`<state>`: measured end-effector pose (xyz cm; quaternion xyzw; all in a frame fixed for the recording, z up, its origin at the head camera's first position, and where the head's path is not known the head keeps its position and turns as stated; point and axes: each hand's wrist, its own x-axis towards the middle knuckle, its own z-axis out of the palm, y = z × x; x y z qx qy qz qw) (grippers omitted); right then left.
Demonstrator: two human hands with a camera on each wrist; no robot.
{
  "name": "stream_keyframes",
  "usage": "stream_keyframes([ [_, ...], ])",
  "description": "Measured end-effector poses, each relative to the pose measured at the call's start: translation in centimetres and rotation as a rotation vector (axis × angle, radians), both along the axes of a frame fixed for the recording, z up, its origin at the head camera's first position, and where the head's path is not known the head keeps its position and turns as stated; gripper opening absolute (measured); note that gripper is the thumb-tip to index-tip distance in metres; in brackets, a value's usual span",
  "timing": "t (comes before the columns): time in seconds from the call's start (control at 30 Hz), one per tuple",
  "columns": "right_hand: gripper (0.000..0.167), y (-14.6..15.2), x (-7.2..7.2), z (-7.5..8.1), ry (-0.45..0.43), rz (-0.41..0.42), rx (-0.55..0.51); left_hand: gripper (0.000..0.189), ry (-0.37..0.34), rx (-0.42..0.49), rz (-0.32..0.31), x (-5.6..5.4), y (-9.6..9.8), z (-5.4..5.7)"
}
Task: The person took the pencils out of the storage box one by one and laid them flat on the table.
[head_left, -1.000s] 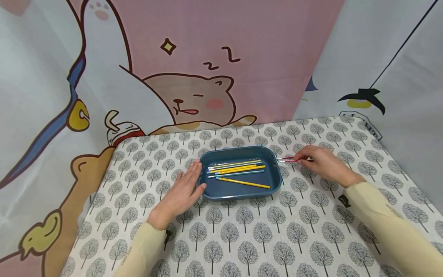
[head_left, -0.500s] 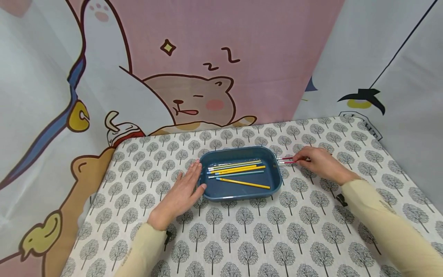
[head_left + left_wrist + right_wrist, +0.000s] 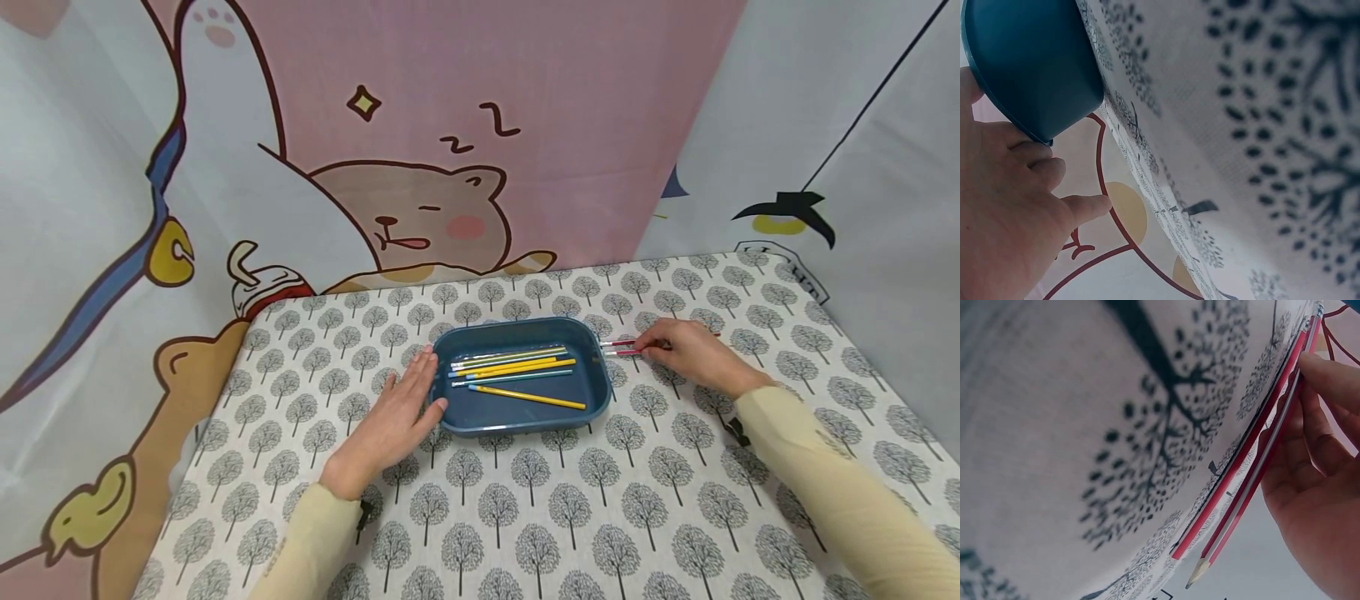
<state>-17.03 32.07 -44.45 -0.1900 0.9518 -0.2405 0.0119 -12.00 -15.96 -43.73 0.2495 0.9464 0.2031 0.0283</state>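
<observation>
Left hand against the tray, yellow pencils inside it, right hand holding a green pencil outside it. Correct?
Not quite: the colour is off. The right hand holds a red pencil, as the right wrist view shows. The rest stands: left hand against the tray, yellow pencils inside, held pencil outside.

two z signs [image 3: 497, 119] on pink backdrop [image 3: 585, 100], letters "ht" [image 3: 807, 282] on pale curtain [image 3: 892, 208]
</observation>
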Motion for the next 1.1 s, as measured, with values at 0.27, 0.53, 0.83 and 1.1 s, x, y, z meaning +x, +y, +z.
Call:
stream_keyframes([
  [0.27,0.016,-0.08,-0.2,-0.03,-0.022,0.003,0.004,0.071,-0.012,0.003,0.002,0.04,0.04,0.16],
  [0.53,0.015,-0.26,-0.27,-0.17,-0.023,0.008,0.035,0.071,-0.008,0.004,-0.005,0.06,0.04,0.18],
  [0.83,0.015,-0.34,-0.36,-0.19,-0.024,0.013,0.035,0.07,-0.016,-0.005,0.001,0.02,0.01,0.19],
  [1.1,0.016,-0.37,-0.35,-0.2,-0.016,0.019,0.051,0.07,-0.009,-0.008,0.002,0.06,0.05,0.21],
])
